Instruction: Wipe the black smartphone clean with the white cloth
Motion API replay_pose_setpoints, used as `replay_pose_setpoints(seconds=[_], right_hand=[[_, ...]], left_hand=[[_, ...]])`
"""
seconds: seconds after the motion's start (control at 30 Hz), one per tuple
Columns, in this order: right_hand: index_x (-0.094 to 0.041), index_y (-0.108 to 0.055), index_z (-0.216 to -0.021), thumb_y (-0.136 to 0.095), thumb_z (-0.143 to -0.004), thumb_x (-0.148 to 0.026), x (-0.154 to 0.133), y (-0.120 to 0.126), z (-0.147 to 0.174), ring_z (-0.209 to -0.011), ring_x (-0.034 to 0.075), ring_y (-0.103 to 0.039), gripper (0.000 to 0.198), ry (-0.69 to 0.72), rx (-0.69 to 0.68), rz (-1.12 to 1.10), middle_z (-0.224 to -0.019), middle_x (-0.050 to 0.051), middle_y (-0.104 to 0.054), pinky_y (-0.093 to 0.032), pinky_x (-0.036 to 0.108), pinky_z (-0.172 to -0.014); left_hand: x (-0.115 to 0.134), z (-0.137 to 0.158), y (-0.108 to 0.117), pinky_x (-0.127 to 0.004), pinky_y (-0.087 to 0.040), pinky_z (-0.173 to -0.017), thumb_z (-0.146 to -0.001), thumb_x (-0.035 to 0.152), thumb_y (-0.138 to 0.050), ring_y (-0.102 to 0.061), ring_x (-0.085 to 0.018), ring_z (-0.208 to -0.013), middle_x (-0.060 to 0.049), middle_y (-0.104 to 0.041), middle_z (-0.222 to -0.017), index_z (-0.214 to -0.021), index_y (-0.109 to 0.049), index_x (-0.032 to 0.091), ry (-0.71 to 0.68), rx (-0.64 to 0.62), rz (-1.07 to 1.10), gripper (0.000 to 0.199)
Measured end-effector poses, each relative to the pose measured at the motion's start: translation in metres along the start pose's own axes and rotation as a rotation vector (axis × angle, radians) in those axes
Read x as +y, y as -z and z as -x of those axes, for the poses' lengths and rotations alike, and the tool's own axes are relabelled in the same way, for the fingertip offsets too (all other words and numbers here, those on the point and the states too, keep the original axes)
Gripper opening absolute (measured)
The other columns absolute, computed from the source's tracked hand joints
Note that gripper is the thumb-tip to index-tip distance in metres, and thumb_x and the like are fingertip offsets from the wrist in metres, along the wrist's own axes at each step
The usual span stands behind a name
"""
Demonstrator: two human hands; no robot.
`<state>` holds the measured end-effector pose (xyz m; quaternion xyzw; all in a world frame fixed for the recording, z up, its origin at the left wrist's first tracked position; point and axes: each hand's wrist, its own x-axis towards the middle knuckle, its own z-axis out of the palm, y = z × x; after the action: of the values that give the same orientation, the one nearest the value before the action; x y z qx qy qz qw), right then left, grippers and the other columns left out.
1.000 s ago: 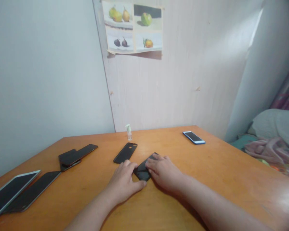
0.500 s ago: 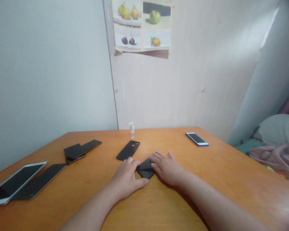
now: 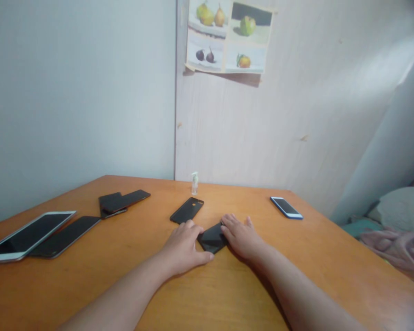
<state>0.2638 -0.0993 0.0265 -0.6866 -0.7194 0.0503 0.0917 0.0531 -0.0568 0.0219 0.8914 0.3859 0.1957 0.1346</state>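
Note:
A dark smartphone point(image 3: 212, 238) with a glossy face lies flat on the wooden table in front of me. My left hand point(image 3: 181, 248) is curved around its left end, thumb at the near corner and forefinger at the far one. Across the phone's right end rests my right hand point(image 3: 242, 237), palm down with its fingers stretched out, hiding that end. Just beyond my left hand lies a black phone case point(image 3: 186, 211) with a round hole near its far end.
A small clear pump bottle point(image 3: 194, 185) stands near the wall. At the right lies a blue-edged phone point(image 3: 286, 208). On the left are a white tablet point(image 3: 32, 235), a dark phone point(image 3: 69, 235) and overlapping dark devices point(image 3: 127, 201). Bedding point(image 3: 396, 239) lies beyond the table's right edge.
The camera view has tilted and turned slightly, so the wall pictures sit farther right. Both hands keep nearly the same hold on the phone; the right one seems shifted slightly toward the phone's edge.

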Motion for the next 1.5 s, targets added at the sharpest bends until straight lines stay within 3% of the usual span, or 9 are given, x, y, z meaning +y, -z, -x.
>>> replay_pose_setpoints(seconds=[0.07, 0.3, 0.53, 0.73, 0.97, 1.03, 1.23, 1.4, 1.5], right_hand=[[-0.018, -0.040, -0.141, -0.027, -0.100, -0.038, 0.000, 0.000, 0.000, -0.142, 0.029, -0.025, 0.047, 0.005, 0.004, 0.020, -0.153, 0.015, -0.033, -0.008, 0.067, -0.108], [-0.026, -0.031, -0.147, -0.022, -0.101, -0.036, -0.040, 0.005, 0.021, -0.142, 0.022, -0.026, 0.048, 0.373, -0.100, -0.104, -0.154, 0.008, -0.033, -0.004, 0.060, -0.113], [-0.022, -0.042, -0.141, -0.025, -0.100, -0.037, -0.017, 0.003, 0.009, -0.141, 0.027, -0.028, 0.047, 0.071, -0.024, 0.050, -0.152, 0.011, -0.035, -0.005, 0.063, -0.111], [-0.026, -0.034, -0.147, -0.018, -0.101, -0.040, -0.039, 0.007, 0.024, -0.142, 0.023, -0.027, 0.050, 0.351, -0.101, -0.060, -0.153, 0.008, -0.034, -0.006, 0.059, -0.113], [-0.018, -0.043, -0.142, -0.025, -0.100, -0.035, 0.002, 0.002, 0.008, -0.140, 0.030, -0.031, 0.049, 0.000, -0.009, 0.137, -0.150, 0.015, -0.037, -0.008, 0.067, -0.109], [-0.016, -0.044, -0.141, -0.026, -0.100, -0.036, 0.000, 0.002, 0.011, -0.139, 0.030, -0.032, 0.049, 0.016, -0.005, 0.132, -0.149, 0.016, -0.039, -0.009, 0.065, -0.110], [-0.027, -0.039, -0.145, -0.019, -0.101, -0.041, -0.036, 0.004, 0.032, -0.141, 0.022, -0.028, 0.050, 0.362, -0.066, -0.045, -0.151, 0.006, -0.038, -0.009, 0.053, -0.116], [-0.024, -0.053, -0.135, -0.027, -0.099, -0.034, 0.002, -0.001, 0.017, -0.138, 0.030, -0.034, 0.046, 0.134, -0.005, 0.144, -0.146, 0.011, -0.044, -0.011, 0.066, -0.110], [-0.024, -0.058, -0.129, -0.029, -0.098, -0.030, 0.009, -0.002, 0.014, -0.137, 0.033, -0.036, 0.043, 0.104, 0.010, 0.219, -0.144, 0.013, -0.046, -0.013, 0.070, -0.107]], left_hand=[[-0.001, 0.000, -0.002, -0.037, -0.045, -0.086, -0.063, 0.055, -0.071, -0.055, -0.031, -0.105, -0.009, -0.058, -0.109, -0.109, -0.061, 0.023, 0.006, -0.002, 0.009, 0.056], [-0.004, -0.001, -0.014, -0.041, -0.042, -0.093, -0.066, 0.042, -0.068, -0.055, -0.032, -0.111, -0.013, -0.058, -0.122, -0.136, -0.040, 0.019, 0.046, 0.079, 0.077, 0.079], [-0.001, -0.001, -0.010, -0.042, -0.041, -0.095, -0.056, 0.056, -0.074, -0.049, -0.037, -0.121, -0.014, -0.056, -0.126, -0.140, -0.038, 0.019, 0.081, 0.036, 0.087, 0.099], [-0.002, -0.001, -0.011, -0.042, -0.042, -0.093, -0.063, 0.046, -0.069, -0.053, -0.035, -0.115, -0.014, -0.057, -0.125, -0.136, -0.041, 0.018, 0.066, 0.055, 0.058, 0.083], [0.000, 0.000, -0.006, -0.042, -0.044, -0.092, -0.058, 0.058, -0.072, -0.051, -0.036, -0.116, -0.012, -0.055, -0.126, -0.128, -0.050, 0.021, 0.053, 0.023, 0.043, 0.083], [0.001, 0.001, -0.006, -0.042, -0.044, -0.090, -0.057, 0.059, -0.073, -0.052, -0.036, -0.113, -0.012, -0.056, -0.123, -0.125, -0.052, 0.021, 0.054, 0.028, 0.033, 0.080], [0.003, 0.002, -0.006, -0.040, -0.046, -0.086, -0.060, 0.054, -0.070, -0.055, -0.032, -0.105, -0.011, -0.058, -0.115, -0.117, -0.055, 0.021, 0.044, 0.035, -0.003, 0.068], [0.004, 0.004, -0.003, -0.039, -0.046, -0.084, -0.057, 0.065, -0.070, -0.054, -0.032, -0.105, -0.010, -0.057, -0.117, -0.118, -0.055, 0.021, 0.045, 0.026, -0.020, 0.076], [0.004, 0.005, -0.003, -0.039, -0.046, -0.083, -0.057, 0.065, -0.070, -0.054, -0.031, -0.103, -0.009, -0.057, -0.113, -0.113, -0.058, 0.022, 0.033, 0.024, -0.030, 0.072]])
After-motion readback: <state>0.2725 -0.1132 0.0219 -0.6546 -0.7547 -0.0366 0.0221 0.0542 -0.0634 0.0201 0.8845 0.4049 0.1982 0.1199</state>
